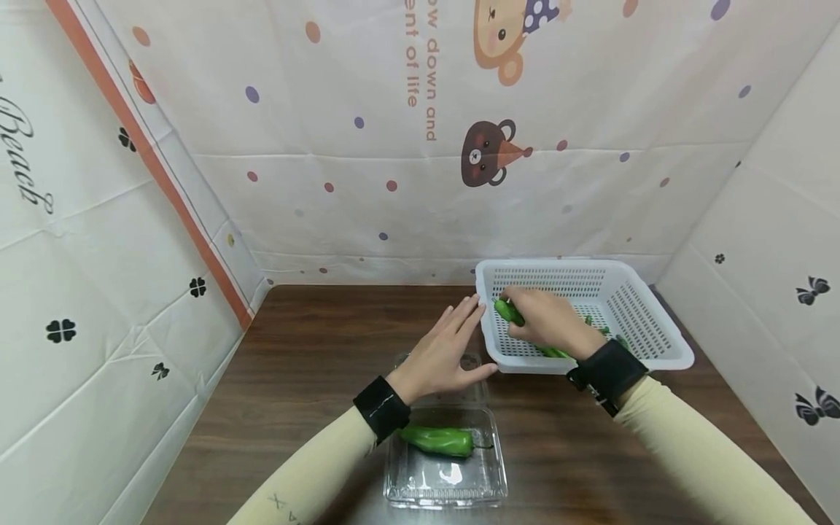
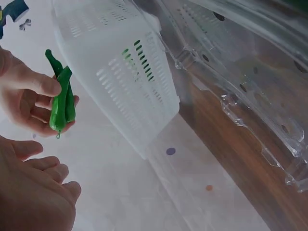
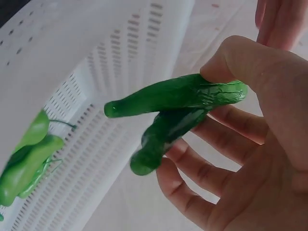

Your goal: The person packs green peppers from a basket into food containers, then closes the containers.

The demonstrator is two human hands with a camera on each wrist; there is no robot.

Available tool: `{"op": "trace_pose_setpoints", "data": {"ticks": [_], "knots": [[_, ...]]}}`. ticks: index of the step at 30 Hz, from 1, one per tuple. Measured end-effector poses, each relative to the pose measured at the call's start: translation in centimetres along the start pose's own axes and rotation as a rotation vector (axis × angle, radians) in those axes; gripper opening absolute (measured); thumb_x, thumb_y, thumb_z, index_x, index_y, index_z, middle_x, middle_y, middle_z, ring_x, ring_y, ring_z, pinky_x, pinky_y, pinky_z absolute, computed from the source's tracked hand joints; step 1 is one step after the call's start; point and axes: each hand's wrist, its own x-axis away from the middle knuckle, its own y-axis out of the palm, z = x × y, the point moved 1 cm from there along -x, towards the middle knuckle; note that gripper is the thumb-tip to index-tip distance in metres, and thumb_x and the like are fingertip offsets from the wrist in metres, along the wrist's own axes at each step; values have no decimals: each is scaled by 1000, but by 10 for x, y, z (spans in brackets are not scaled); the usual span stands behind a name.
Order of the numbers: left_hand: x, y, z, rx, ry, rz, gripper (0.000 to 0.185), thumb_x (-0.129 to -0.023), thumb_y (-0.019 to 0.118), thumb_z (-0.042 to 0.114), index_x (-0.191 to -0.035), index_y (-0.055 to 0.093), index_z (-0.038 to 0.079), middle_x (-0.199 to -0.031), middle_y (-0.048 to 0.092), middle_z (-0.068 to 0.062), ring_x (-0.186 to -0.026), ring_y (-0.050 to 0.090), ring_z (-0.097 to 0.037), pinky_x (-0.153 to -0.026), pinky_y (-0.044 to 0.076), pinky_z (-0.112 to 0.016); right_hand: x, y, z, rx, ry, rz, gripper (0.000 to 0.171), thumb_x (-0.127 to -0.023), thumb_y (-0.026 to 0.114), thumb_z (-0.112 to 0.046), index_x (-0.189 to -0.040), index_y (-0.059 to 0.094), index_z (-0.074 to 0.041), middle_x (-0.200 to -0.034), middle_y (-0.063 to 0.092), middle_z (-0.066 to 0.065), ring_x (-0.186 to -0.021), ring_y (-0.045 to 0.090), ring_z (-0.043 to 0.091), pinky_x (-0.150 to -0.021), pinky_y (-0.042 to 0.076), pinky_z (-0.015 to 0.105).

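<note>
While my right hand [image 1: 547,321] sits over the near-left corner of the white basket [image 1: 656,350], I see it clamped on two green peppers [image 3: 178,110], thumb on top, fingers curled under. Long axes run roughly side by side, tips pointing away from the palm toward the basket's left wall; left wrist view shows the same pair [image 2: 61,103] pinched and hanging outside that perforated wall

Left hand [image 1: 446,354] is flat, fingers straight and apart, holding nothing, resting on the raised lid of the clear clamshell box [image 1: 446,467], just left of the basket rim

Box lies toward me and left of the held pair, on the table [image 1: 315,343]; one pepper [image 1: 438,440] already lies in it, long axis left-right. More peppers [image 3: 26,161] remain on the basket floor. Right hand has the load; left is nearer the box
</note>
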Motion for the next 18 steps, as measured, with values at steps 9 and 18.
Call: {"op": "trace_pose_setpoints", "data": {"ticks": [9, 18], "knots": [[11, -7, 0, 38, 12, 37, 98, -95, 68, 54, -164, 18, 5, -171, 16, -12, -158, 12, -22, -126, 18, -44, 7, 6, -10, 2, -106, 84, 44, -87, 77, -14, -127, 64, -2, -94, 63, 5, -71, 50, 14, -59, 44, 29], [26, -16, 4, 70, 40, 61, 96, -94, 70, 51, -162, 24, 2, -170, 18, -12, -157, 17, -23, -126, 18, -44, 15, 10, -20, -8, -201, 149, 42, -88, 74, -12, -127, 65, -2, -105, 67, 7, -80, 54, 17, -68, 48, 33]]}}
